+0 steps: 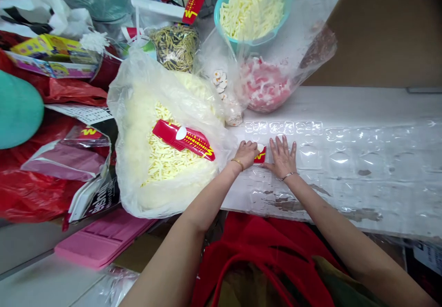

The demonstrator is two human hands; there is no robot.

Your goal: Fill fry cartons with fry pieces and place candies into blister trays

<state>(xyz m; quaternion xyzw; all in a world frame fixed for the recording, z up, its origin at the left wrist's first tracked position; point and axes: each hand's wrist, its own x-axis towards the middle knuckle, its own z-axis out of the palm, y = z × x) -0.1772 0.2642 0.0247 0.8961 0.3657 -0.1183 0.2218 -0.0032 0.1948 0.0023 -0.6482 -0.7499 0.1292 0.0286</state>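
Observation:
My left hand point(246, 154), wearing a gold bracelet, has its fingers bent and closed on a small red card with yellow print point(260, 154), which lies flat and is mostly covered. A white patch shows by the fingertips. To its right, my right hand point(283, 158) lies flat with fingers spread on a clear plastic sheet with moulded pockets point(340, 159); its thumb is near the card's edge. Left of both hands, an open clear plastic bag point(129, 169) holds pale yellow fry-shaped pieces point(165, 166), with a red packet with yellow print point(184, 139) on top.
Behind stand a turquoise bowl point(218, 14) of pale yellow strips and a clear bag of pink and white pieces point(265, 86). Small white pieces point(220, 81) sit in plastic nearby. A bundle of cords point(177, 49), red bags point(27, 182) and a pink tray point(103, 238) are leftward.

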